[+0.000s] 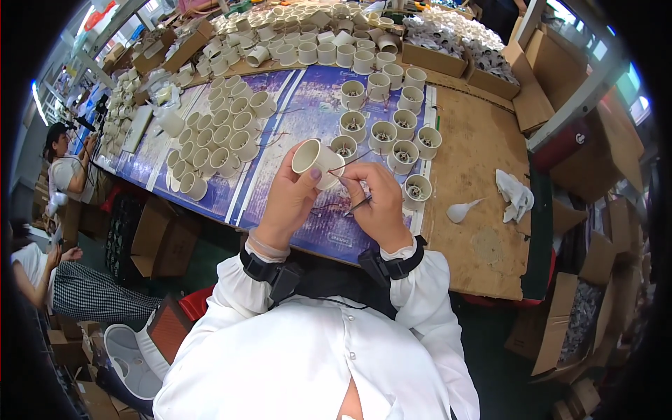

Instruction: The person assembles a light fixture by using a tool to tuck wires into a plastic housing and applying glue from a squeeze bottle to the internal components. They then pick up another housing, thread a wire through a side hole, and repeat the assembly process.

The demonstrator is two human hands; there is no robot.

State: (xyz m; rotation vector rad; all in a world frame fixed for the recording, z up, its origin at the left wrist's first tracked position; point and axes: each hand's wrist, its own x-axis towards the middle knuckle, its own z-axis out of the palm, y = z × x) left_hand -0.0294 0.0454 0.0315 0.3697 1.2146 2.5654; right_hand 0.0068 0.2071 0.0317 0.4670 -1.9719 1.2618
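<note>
My left hand [281, 203] holds a cream plastic cup-shaped housing [326, 162] tilted on its side, its open mouth turned to the left and toward me. The thumb presses on the near side, with the fingers behind. At the cup's right side, my right hand [382, 199] pinches a thin reddish-brown wire [336, 171] between thumb and forefinger. A slim dark metal tool [358, 205], perhaps tweezers, also lies in the right hand under the curled fingers. Just beyond my hands stand cream cups [383, 134] with metal parts inside.
To the left, cream cups [222, 134] stand in rows, some trailing wires. Many more cups [308, 52] crowd the back. On the bare board at right lie a white crumpled cloth [514, 196] and a white teardrop-shaped piece [462, 211]. Two people sit at left; cartons [162, 234] stand below.
</note>
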